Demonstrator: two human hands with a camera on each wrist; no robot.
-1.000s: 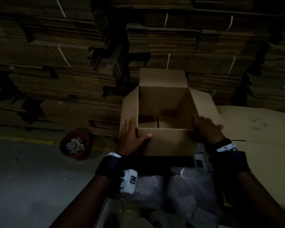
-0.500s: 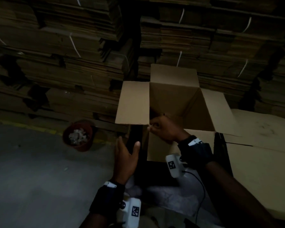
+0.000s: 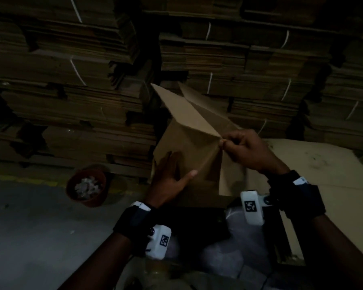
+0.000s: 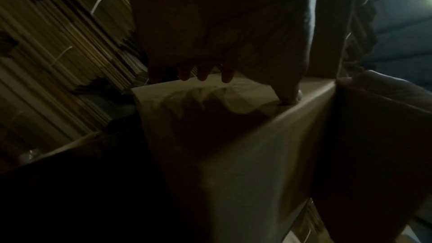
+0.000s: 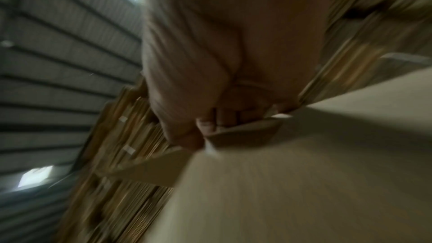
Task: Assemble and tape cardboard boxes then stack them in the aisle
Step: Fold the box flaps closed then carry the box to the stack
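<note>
stacks [image 3: 92,84]: flat cardboard bundles tied with white straps, they fill the wall behind the work place.
floor [image 3: 29,237]: grey concrete on the left, with a red bucket [image 3: 86,186] of small pale pieces on it.
sheet [image 3: 323,164]: a flat cardboard lying at the right, under the right arm.
box [image 3: 189,143]: held up in the air and tilted, in front of the stacks, flaps loose. it seems light and empty, stiff at the panels but weak at the folds; i judge it is better to hold at corners and edges, not at a free flap.
left hand [image 3: 168,181]: open, fingers straight, the palm rests flat on the side panel.
right hand [image 3: 243,149]: closed in a pinch on the box corner, where the flaps meet.
</note>
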